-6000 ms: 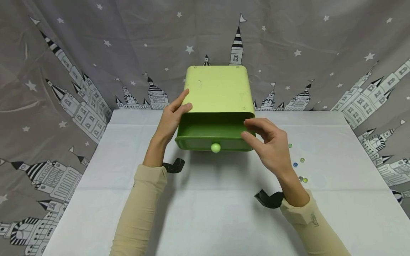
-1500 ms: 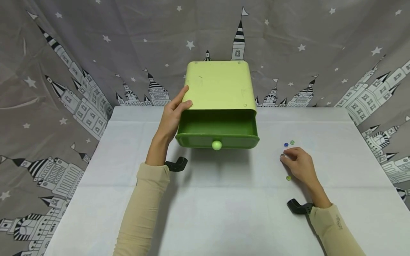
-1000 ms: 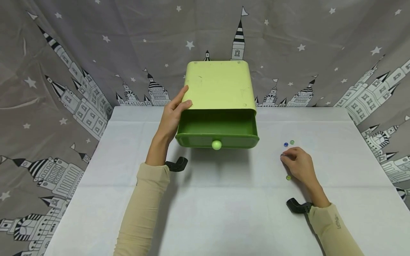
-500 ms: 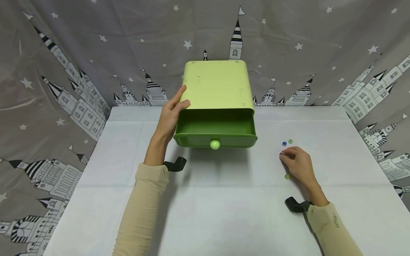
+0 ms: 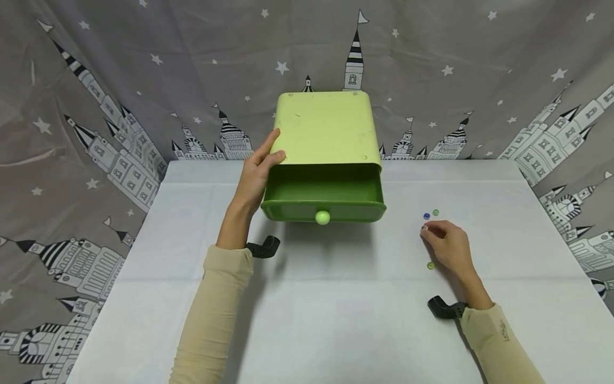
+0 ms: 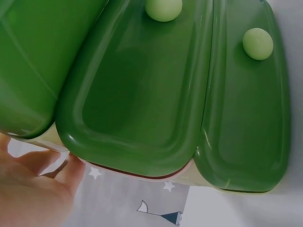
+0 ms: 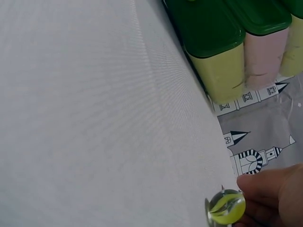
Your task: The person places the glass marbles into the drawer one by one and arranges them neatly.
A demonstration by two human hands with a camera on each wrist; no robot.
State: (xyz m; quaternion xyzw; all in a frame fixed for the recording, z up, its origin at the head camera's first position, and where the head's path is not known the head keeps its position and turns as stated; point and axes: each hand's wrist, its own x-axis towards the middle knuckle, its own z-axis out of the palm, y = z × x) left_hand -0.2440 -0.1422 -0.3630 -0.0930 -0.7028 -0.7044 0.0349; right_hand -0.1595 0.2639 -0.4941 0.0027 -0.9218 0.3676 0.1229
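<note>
The white surface (image 5: 336, 325) carries a yellow-green box (image 5: 326, 128) near the middle of its far edge, the top drawer (image 5: 288, 211) pulled out. The left hand (image 5: 251, 176) rests on the box, fingers spread. Toward the surface's right edge the right hand (image 5: 451, 248) pinches a small pale marble (image 5: 424, 228) — fingers narrow — near the blue marble (image 5: 426, 216), green marble (image 5: 435, 212) and yellow marble (image 5: 430, 265).

Yellow-swirled marble (image 7: 228, 207) in front of hand (image 7: 279, 196); green-fronted drawers (image 7: 222, 73) upper right; white cloth (image 7: 99, 113) leftward.
</note>
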